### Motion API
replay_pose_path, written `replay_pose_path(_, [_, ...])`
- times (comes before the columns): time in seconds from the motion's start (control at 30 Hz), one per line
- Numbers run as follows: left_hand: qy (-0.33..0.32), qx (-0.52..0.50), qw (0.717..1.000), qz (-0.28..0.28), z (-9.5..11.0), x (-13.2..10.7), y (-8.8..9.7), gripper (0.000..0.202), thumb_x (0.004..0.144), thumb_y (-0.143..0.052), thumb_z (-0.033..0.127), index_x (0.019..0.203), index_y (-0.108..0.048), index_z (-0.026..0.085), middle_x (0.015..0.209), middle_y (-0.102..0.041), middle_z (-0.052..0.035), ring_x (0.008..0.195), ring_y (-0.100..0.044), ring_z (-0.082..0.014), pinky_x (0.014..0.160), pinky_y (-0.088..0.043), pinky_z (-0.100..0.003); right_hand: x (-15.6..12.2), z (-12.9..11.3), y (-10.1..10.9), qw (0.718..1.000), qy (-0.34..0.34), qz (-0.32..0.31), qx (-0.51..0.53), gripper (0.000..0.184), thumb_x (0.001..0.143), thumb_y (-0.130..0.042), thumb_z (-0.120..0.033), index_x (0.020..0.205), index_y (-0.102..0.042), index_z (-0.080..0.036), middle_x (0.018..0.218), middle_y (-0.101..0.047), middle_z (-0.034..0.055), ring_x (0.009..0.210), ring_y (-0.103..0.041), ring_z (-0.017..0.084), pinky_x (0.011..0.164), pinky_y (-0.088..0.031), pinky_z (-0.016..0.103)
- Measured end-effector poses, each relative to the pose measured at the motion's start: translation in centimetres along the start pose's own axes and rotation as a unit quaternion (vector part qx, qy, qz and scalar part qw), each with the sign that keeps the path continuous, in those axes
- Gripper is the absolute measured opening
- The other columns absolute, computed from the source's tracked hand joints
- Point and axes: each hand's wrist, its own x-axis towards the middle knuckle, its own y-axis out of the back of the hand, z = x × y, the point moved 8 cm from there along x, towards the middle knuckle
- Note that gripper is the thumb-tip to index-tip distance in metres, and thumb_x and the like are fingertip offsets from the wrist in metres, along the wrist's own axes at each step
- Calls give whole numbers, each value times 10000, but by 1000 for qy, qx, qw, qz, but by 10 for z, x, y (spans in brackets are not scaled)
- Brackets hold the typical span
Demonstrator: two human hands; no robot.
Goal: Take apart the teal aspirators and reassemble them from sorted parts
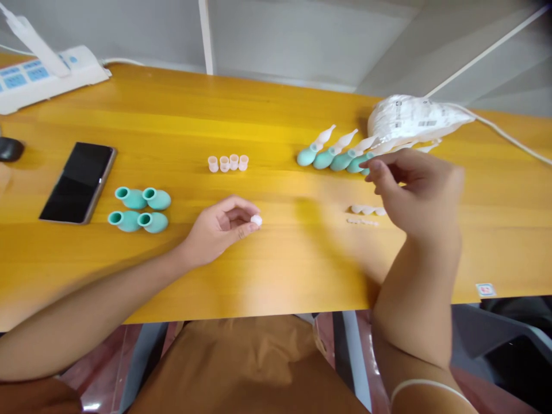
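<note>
My left hand is closed over the middle of the table, pinching a small white round piece between thumb and fingertips. My right hand is raised on the right, thumb and fingers drawn together; whether something tiny sits in them is hidden. Just beyond it stands a row of teal rubber bulbs with white pointed nozzles, partly covered by the hand. Several pale pink little cups stand in a line behind my left hand. To its left, several open-necked teal bulbs lie on their sides.
White small parts lie below my right hand, with a row of tinier ones nearer. A phone, a power strip and a black mouse are left. A white plastic bag and a cable are back right.
</note>
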Motion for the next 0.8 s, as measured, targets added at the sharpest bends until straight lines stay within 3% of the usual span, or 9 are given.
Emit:
replay_pose_path(0.17, [-66, 101, 993, 1, 9, 0, -2, 124, 980, -829, 247, 1019, -727, 188, 998, -701, -34, 880, -679, -142, 826, -596, -283, -5, 56, 2, 971, -131, -169, -111, 204, 967, -772, -409, 915, -836, -222, 782, -791, 66, 662, -629, 182, 674, -433, 347])
replay_pose_path(0.3, [-92, 187, 978, -5, 10, -2, -2, 67, 1004, -782, 240, 1041, -737, 205, 1026, -682, -47, 863, -674, -153, 797, -586, -300, -13, 80, 0, 943, -197, -243, -114, 295, 882, -900, -534, 905, -868, -241, 799, -804, 83, 690, -655, 199, 637, -412, 353])
replay_pose_path(0.4, [-116, 257, 959, -13, 13, -4, -3, 69, 1012, -759, 203, 1079, -761, 217, 1056, -696, -50, 874, -684, -155, 806, -582, -302, -15, 84, -4, 934, -210, -261, -125, 332, 796, -984, -540, 911, -878, -247, 802, -796, 75, 684, -648, 194, 626, -408, 349])
replay_pose_path(0.53, [-146, 324, 934, -28, 19, -5, -7, 121, 1016, -726, 151, 1107, -770, 219, 1078, -700, -40, 877, -684, -142, 829, -579, -288, -16, 81, -10, 926, -214, -277, -138, 185, 800, -996, -380, 881, -873, -268, 845, -800, 56, 695, -647, 182, 644, -417, 347])
replay_pose_path(0.67, [-172, 367, 913, -46, 23, -7, -11, 132, 1036, -682, 132, 1119, -749, 209, 1086, -684, -45, 895, -677, -147, 855, -575, -292, -18, 76, -15, 914, -220, -304, -155, 167, 786, -1002, -331, 877, -875, -273, 791, -784, 38, 658, -628, 184, 634, -413, 345])
replay_pose_path(0.8, [-165, 391, 903, -72, 20, -7, -14, 129, 1062, -624, 134, 1115, -715, 209, 1103, -687, -62, 941, -688, -172, 888, -578, -315, -15, 67, -17, 931, -179, -283, -143, 48, 853, -926, -267, 867, -880, -265, 726, -773, 28, 646, -659, 189, 609, -434, 320])
